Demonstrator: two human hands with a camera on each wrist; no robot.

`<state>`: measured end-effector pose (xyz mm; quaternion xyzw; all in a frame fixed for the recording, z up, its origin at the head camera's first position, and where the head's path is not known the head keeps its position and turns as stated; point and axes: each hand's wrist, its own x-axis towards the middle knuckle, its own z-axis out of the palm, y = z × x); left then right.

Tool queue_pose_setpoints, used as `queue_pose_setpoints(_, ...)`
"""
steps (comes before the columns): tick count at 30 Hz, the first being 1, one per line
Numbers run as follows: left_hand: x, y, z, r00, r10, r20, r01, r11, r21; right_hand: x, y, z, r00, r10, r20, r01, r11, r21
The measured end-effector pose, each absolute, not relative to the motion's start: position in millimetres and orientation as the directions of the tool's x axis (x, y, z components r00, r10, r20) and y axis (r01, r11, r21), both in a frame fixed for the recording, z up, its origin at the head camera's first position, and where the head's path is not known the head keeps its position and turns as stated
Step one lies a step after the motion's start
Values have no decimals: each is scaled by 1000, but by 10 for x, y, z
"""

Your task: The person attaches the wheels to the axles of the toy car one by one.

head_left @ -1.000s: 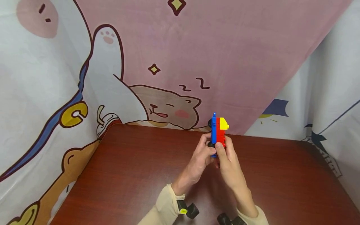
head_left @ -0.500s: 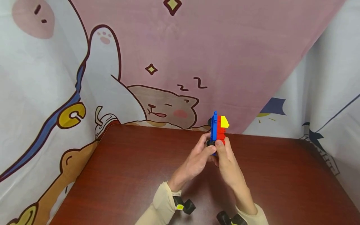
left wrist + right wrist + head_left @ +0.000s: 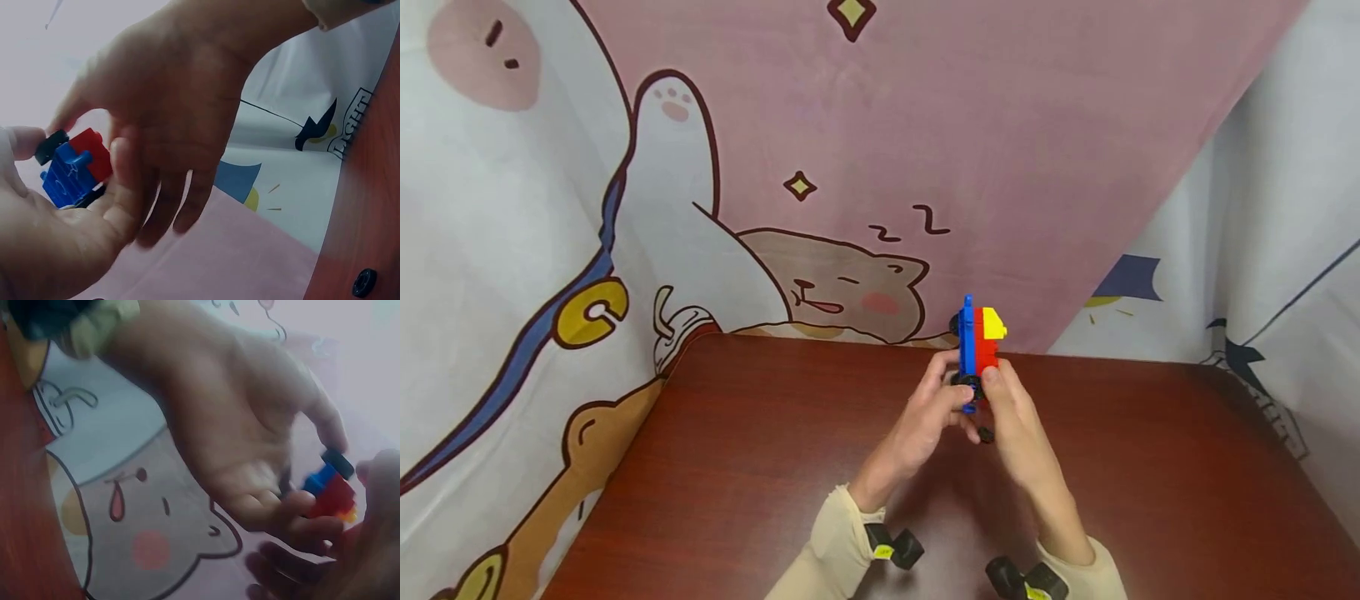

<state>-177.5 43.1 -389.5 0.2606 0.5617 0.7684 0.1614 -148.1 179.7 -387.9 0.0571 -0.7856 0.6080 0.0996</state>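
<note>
Holding the car (image 3: 977,343) up off the bench (image 3: 775,442) in a narrow two-handed grip — left hand (image 3: 922,423) from 7 o'clock, right hand (image 3: 1020,427) from 5 — apparently pinching its near end for steadiness, with a loose wheel (image 3: 986,434) lying below at 6 o'clock

Blue, red, yellow toy (image 3: 977,342), black wheels (image 3: 972,386), brown table (image 3: 760,433), cat-patterned cloth (image 3: 1037,150)

A glossy, reddish-brown wood-grain tabletop (image 3: 737,467) fills the lower foreground. Behind it hangs a pink-and-white printed fabric backdrop (image 3: 1037,167) — a dozing brownish cat (image 3: 831,258), yellow bell (image 3: 576,321), four-pointed stars (image 3: 801,186) — softly folded at the right.
</note>
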Motion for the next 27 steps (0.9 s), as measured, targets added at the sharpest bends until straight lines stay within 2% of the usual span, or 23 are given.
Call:
queue_pose_setpoints(7,-1763,435,-3884,-749,640,172,38,-218,975,-1466,1927,-3833,-949,197,247,-196,247,-949)
queue_pose_setpoints(12,-1779,375,-3866,-690,711,138,37,-155,987,-1484,1932,-3829,-935,244,256,-228,138,-964)
queue_pose_setpoints(14,-1788,350,-3858,-687,716,120,51,-116,992,-1491,1928,-3831,-931,251,265,-250,89,-964)
queue_pose_setpoints(16,-1795,328,-3856,-711,695,110,82,-74,994,-1490,1923,-3832,-933,237,272,-264,63,-962)
queue_pose_setpoints(18,-1802,316,-3858,-762,638,111,115,-35,993,-1493,1912,-3835,-939,217,268,-261,64,-963)
queue_pose_setpoints(22,-1812,314,-3878,-851,500,158,168,-26,986,-1506,1897,-3853,-959,159,235,-213,140,-967)
queue_pose_setpoints(27,-1854,322,-3923,-879,427,214,238,4,971,-1547,1907,-3902,-975,113,190,-157,253,-955)
